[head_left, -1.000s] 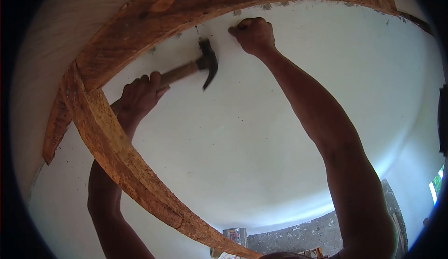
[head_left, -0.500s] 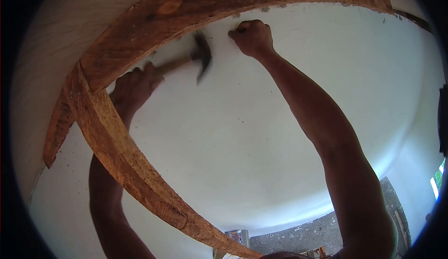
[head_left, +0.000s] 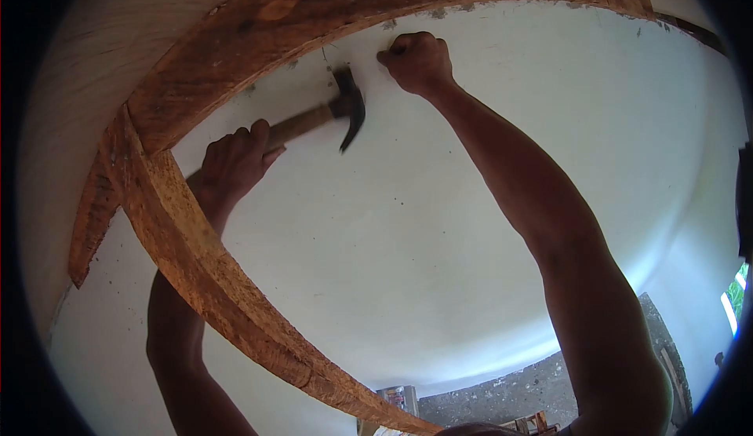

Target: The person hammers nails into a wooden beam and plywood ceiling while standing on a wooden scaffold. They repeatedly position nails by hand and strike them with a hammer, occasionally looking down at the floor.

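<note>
My left hand [head_left: 235, 161] is closed around the wooden handle of a claw hammer [head_left: 347, 106]. The hammer's dark head is a little below the lower edge of a reddish-brown wooden beam [head_left: 274, 32], with its claw pointing down. A thin dark line, perhaps a nail or a mark, shows on the pale surface just above the hammer head. To the right of the hammer, my right hand [head_left: 420, 61] is closed, thumb and fingers together, against or close to the pale surface. Whatever its fingers may hold is hidden.
A second wooden beam [head_left: 227, 287] crosses in front of my left arm, from the joint at left down to the bottom. The pale surface [head_left: 408, 240] spreads behind both arms. A grey speckled wall section [head_left: 502, 395] and a box-like object [head_left: 398, 397] are at the bottom.
The hammer head has moved slightly down and right, and is less blurred. My left hand has shifted slightly right with it. My right hand stays closed in nearly the same place.
</note>
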Motion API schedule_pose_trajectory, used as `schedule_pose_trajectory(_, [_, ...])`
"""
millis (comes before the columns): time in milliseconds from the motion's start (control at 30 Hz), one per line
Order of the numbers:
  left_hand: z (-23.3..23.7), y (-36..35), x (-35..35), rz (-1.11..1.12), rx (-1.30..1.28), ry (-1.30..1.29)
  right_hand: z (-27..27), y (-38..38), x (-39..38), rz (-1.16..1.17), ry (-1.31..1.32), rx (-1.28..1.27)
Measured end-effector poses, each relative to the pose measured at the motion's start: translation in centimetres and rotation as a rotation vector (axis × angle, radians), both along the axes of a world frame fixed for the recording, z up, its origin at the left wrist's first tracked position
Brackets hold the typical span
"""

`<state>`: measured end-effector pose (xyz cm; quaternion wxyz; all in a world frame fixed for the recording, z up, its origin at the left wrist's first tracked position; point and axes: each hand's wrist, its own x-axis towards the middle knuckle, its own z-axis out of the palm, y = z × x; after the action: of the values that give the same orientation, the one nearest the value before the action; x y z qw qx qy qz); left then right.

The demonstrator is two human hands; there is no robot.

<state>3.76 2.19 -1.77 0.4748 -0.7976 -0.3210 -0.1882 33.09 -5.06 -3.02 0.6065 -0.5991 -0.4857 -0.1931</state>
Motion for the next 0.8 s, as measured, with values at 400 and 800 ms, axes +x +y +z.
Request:
schedule_pose_trajectory(400, [2.0,-1.8,-0.9,0.069,0.052,0.174,-0.5,-0.5,0.2,-0.022,-0.061,-0.039])
schedule_pose_trajectory(800, [1.4,-0.8,-0.6,0.109,-0.024,-0.157,-46.6,-11.8,1.9,0.548,1.411,-0.925])
